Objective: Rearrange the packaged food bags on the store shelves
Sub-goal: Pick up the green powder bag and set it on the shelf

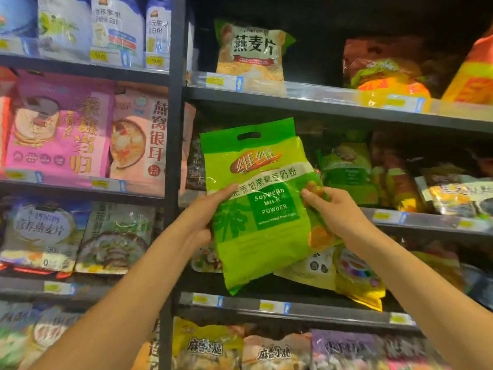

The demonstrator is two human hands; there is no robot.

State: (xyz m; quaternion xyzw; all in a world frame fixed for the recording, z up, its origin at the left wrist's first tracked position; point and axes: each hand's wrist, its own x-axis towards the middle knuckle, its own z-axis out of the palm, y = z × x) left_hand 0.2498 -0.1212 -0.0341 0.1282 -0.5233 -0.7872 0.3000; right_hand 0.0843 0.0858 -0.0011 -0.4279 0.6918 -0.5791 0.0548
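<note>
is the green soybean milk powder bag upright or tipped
Roughly upright, tilted slightly: the green bag has its handle cutout on top and readable print, held off the shelf by the left hand and right hand.

Retail shop, packaged-food aisle. Dark grey metal shelving (pixel 293 98) in several tiers on a dark upright post (pixel 174 145); clear plastic edge strips with yellow price labels (pixel 99 56); rows of printed plastic food bags, among them a pink pouch (pixel 61 126) and a green-topped oat bag (pixel 250 53).

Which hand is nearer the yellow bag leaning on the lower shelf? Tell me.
Right. The right hand grips the green soybean milk powder bag just above the yellow bag; the left hand holds its far edge.
</note>
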